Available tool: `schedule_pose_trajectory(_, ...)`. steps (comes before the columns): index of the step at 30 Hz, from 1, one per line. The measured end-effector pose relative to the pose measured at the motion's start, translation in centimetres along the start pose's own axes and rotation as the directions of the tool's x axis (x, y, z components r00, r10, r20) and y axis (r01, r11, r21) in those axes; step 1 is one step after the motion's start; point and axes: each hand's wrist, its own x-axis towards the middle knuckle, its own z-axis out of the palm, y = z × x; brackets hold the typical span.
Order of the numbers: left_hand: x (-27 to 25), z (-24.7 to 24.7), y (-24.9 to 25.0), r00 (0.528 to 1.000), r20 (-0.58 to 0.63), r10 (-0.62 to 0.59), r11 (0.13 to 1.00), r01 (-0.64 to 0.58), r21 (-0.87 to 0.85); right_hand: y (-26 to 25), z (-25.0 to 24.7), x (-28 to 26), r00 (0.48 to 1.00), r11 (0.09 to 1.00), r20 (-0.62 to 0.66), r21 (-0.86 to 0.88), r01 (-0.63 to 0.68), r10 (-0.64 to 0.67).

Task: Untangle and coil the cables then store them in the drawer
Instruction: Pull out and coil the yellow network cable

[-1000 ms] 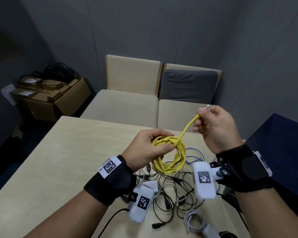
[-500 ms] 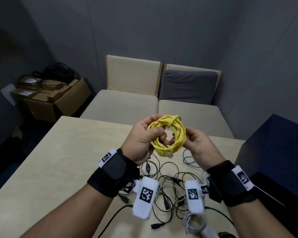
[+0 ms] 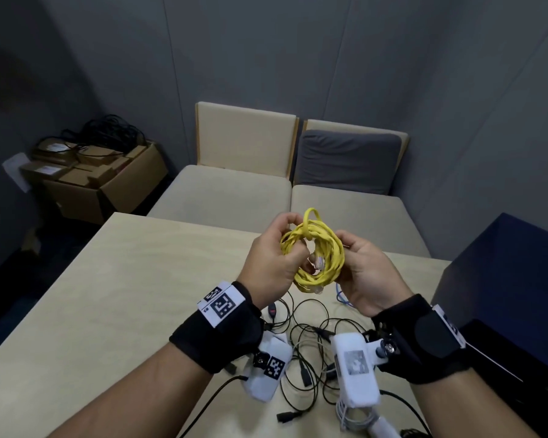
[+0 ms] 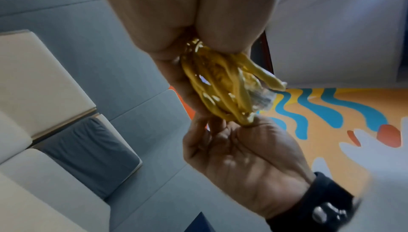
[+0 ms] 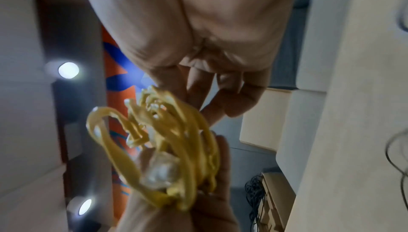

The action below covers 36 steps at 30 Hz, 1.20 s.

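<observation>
Holding the yellow cable (image 3: 328, 248) up over the desk (image 3: 108, 295), both grips meet in the middle of the head view. The cable is wound into a small round coil, well above the desk and touching nothing but the two grips. The left grip (image 3: 271, 259) is clenched on the coil's left side, its fingers curled through the loops and round the strands. The right grip (image 3: 366, 275) grasps the right side, palm turned up, thumb on top of the strands and fingers behind them. One clear plug (image 3: 319, 260) sits inside the ring of the coil; a second shows at its lower edge. A single loop sticks up from the top of the coil. From the left wrist, the left grip (image 4: 187, 17) closes on the bunched cable (image 4: 220, 87) from above and the right grip (image 4: 243, 157) meets it from below. From the right wrist, blurred, the right grip (image 5: 198, 26) has its fingers (image 5: 229, 82) loosely curved behind the cable (image 5: 183, 139), and a plug (image 5: 161, 171) shows among the strands near the left grip (image 5: 209, 201). On the desk under the grips lies a tangle of black cables (image 3: 310, 352), with a blue cable (image 3: 340, 295) just beside it and a grey coil (image 3: 355, 417) at the near edge. A dark cabinet (image 3: 503, 279) stands to the right of the desk. Beyond the desk are beige seats (image 3: 228, 197) and, in the left corner, cardboard boxes (image 3: 102, 181).
</observation>
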Motion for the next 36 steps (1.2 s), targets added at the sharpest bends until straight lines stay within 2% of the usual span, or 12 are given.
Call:
schedule_pose_trajectory(3,0.3,-0.1,0.5,0.998,-0.039,0.042,0.994,-0.038,0.104,-0.5,0.0,-0.2,0.999,0.996,-0.016,0.089,0.032,-0.031)
schedule_pose_trajectory(7,0.5,0.0,0.5,0.994,-0.077,0.082,0.975,-0.064,0.211,-0.6,0.3,-0.5,0.991,0.993,0.093,-0.063,0.100,-0.094)
schedule_pose_trajectory(9,0.4,-0.1,0.7,0.996,-0.065,0.064,0.987,-0.053,0.152,-0.5,0.2,-0.4,0.989,0.984,0.102,-0.129,0.123,-0.110)
schedule_pose_trajectory(13,0.7,-0.4,1.0,1.000,-0.007,-0.002,0.993,0.001,-0.115,-1.1,-0.6,-0.1,0.982,0.939,0.136,-0.303,0.164,-0.128)
schedule_pose_trajectory(17,0.8,-0.1,0.5,1.000,-0.016,0.021,0.995,-0.022,-0.102,-1.7,-0.4,-0.1,0.983,0.971,0.156,-0.204,0.128,-0.097)
schedule_pose_trajectory(22,0.8,0.1,0.5,1.000,0.020,0.012,0.995,-0.010,-0.097,-1.3,0.0,-0.3,0.986,0.998,0.165,-0.056,0.004,0.005)
schedule_pose_trajectory(24,1.0,-0.1,0.5,1.000,0.026,0.010,0.995,-0.007,-0.103,-1.4,0.0,-0.2,0.991,0.981,0.128,-0.189,0.054,-0.030)
schedule_pose_trajectory(27,1.1,-0.5,0.3,1.000,0.003,0.003,0.998,-0.002,-0.068,-2.0,-0.4,-0.1,0.986,0.821,0.109,-0.547,0.164,-0.124)
schedule_pose_trajectory(30,1.5,-0.4,0.3,0.999,-0.044,-0.012,1.000,0.012,-0.016,-2.4,-0.5,-0.3,0.941,0.668,0.047,-0.692,0.273,-0.336)
schedule_pose_trajectory(32,1.8,-0.4,0.3,0.993,-0.115,0.003,0.998,0.004,0.057,-2.4,0.0,-0.5,0.883,0.550,0.120,-0.742,0.383,-0.453)
schedule_pose_trajectory(34,2.1,-0.3,0.2,0.985,-0.170,0.032,0.994,-0.013,0.108,-2.1,0.6,-0.6,0.876,0.396,0.185,-0.837,0.377,-0.445)
schedule_pose_trajectory(36,2.1,-0.1,0.1,0.981,-0.186,0.047,0.988,-0.019,0.150,-1.8,1.1,-0.5,0.904,0.247,0.157,-0.930,0.271,-0.399)
